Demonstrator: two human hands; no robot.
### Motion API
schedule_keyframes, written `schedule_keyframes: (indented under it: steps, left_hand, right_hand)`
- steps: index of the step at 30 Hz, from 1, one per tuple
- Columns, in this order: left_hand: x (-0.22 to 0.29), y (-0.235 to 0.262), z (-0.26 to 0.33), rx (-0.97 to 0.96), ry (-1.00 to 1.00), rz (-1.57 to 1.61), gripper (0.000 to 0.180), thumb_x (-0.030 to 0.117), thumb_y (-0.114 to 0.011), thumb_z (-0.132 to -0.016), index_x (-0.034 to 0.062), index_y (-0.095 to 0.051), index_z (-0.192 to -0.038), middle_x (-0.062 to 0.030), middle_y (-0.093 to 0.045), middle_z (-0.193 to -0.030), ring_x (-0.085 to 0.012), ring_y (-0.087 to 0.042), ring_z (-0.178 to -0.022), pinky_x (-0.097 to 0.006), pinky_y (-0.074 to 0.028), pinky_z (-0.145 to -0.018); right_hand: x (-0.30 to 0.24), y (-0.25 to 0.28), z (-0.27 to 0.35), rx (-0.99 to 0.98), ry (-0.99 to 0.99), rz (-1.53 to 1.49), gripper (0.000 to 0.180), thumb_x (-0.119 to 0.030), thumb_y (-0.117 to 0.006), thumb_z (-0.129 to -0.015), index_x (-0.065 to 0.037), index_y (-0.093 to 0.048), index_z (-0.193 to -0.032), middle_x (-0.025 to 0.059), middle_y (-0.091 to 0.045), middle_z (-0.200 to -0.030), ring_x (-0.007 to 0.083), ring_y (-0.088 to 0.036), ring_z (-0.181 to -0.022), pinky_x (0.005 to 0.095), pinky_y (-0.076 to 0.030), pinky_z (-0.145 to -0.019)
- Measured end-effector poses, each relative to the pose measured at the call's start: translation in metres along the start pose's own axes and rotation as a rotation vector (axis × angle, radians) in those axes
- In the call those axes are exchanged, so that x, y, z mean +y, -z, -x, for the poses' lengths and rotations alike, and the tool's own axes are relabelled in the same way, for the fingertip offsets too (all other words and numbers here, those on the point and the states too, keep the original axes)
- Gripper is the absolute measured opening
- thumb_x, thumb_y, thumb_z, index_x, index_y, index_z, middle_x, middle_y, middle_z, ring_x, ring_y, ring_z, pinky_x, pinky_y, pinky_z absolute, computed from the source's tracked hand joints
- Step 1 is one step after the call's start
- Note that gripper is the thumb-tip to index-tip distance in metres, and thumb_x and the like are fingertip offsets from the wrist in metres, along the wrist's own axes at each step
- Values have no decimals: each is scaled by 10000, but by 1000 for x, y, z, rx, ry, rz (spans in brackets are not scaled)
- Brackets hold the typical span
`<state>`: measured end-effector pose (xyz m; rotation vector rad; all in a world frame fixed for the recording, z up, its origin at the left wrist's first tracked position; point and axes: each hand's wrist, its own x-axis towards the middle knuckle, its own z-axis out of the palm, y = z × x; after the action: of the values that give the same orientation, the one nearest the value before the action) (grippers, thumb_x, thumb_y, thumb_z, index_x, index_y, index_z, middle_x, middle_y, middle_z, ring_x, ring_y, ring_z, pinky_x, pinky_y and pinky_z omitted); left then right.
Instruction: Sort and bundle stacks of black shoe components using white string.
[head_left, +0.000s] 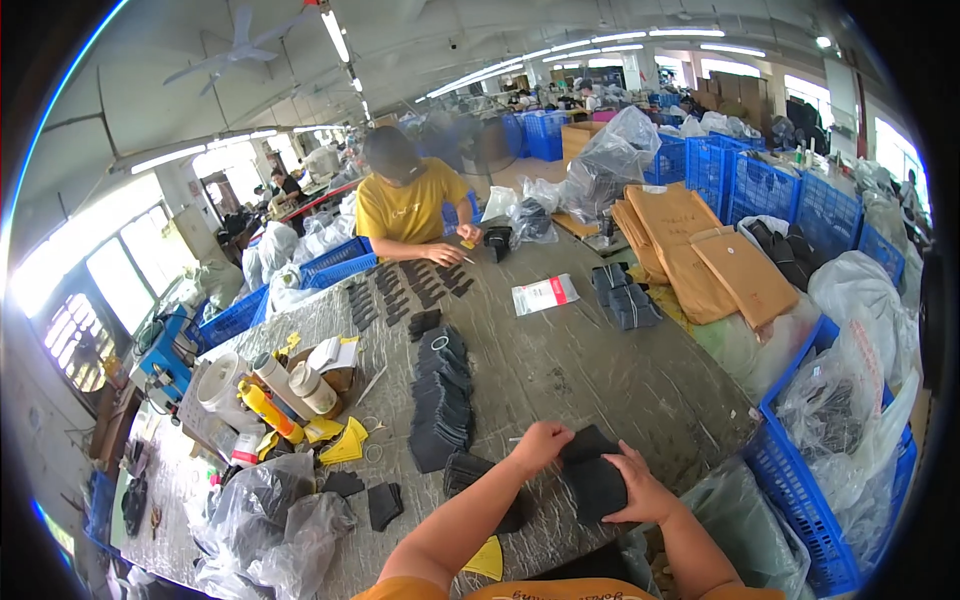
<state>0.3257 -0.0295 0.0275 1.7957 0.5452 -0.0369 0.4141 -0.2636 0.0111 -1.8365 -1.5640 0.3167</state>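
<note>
My right hand (pixel 642 487) grips a stack of black fabric pieces (pixel 596 487) near the table's front edge, its fingers along the right side. At the stack's upper left edge, my left hand (pixel 541 446) is closed with fingers curled; what they pinch is hidden. A thin pale thing pokes out beside that hand. Under my left forearm lies another black stack (pixel 462 470), partly covered. Farther up runs a long overlapping row of black fabric pieces (pixel 440 405) with a white ring (pixel 439 343) on top.
Across the table (pixel 510 350), a person in a yellow shirt (pixel 410 210) handles small black pieces. Tied black bundles (pixel 625 297) and brown paper packages (pixel 690 240) lie right. Bottles (pixel 312 388), yellow pieces (pixel 345 441) and plastic bags (pixel 275 520) crowd the left. A blue crate (pixel 800 480) stands right.
</note>
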Motion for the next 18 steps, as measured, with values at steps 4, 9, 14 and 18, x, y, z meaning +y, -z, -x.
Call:
schedule_keyframes:
  steps: [4,9,14,18]
  left_hand:
    - [10,1,-6,194,-75,-28,223,178,-599,-862,-32,-669,-884,-68,-635,-701,-138,-572,-604,-295,-471,-572]
    - [-2,13,-2,171,-169,-131,226,191,-602,-870,-25,-659,-907,-67,-607,-660,-113,-549,-617,-286,-451,-587]
    - [-8,18,-14,-28,-74,80,185,164,-610,-868,-12,-666,-885,0,-616,-752,-93,-543,-645,-249,-449,-599]
    - [-9,14,-16,-19,44,274,179,153,-610,-865,-13,-662,-911,-26,-624,-777,-109,-566,-677,-254,-462,-595]
  right_hand:
    - [7,-1,1,27,-7,-51,1000,-255,-862,-511,-78,-349,-1351,188,-440,-1307,404,-323,-1291,461,-259,-1075]
    - [1,-1,-8,73,40,-110,981,-223,-850,-504,-77,-360,-1342,169,-472,-1253,374,-413,-1185,454,-293,-1032]
    - [8,1,-10,56,48,-124,951,-228,-835,-525,-84,-362,-1337,158,-459,-1252,354,-419,-1186,449,-294,-1028]
    - [3,0,-4,95,20,-95,943,-234,-832,-531,-87,-361,-1336,156,-439,-1263,349,-411,-1192,452,-288,-1029]
